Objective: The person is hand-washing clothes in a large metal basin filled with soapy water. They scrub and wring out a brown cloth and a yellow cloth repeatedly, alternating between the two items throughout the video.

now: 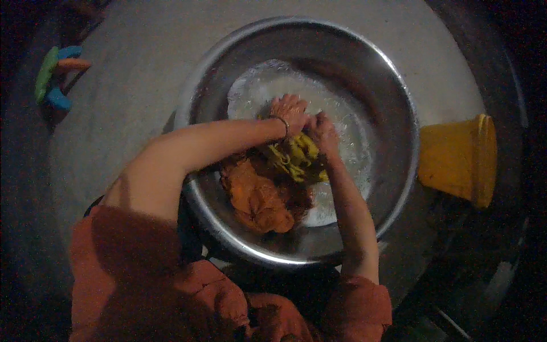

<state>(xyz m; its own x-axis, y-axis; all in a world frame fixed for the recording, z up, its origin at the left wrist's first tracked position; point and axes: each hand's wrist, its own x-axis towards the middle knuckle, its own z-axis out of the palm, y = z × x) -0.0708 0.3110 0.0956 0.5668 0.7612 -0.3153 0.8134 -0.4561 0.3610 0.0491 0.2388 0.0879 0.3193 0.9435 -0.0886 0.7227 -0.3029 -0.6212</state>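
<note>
Filling the bottom of a wide, round, silver metal basin (319, 41), whitish foamy water (253, 85) surrounds two wet fabrics: a crumpled yellow-green cloth (302, 153) near the middle and a bunched orange cloth (259, 196) toward the near left wall. At the yellow-green cloth's far edge, the left hand (290, 113) lies back upward, fingers bent, and the right hand (323, 135) meets it with fingers curled; how far either grip is closed on fabric I cannot tell. Just right of the basin is a yellow bucket (450, 151), its contents hidden.
</note>
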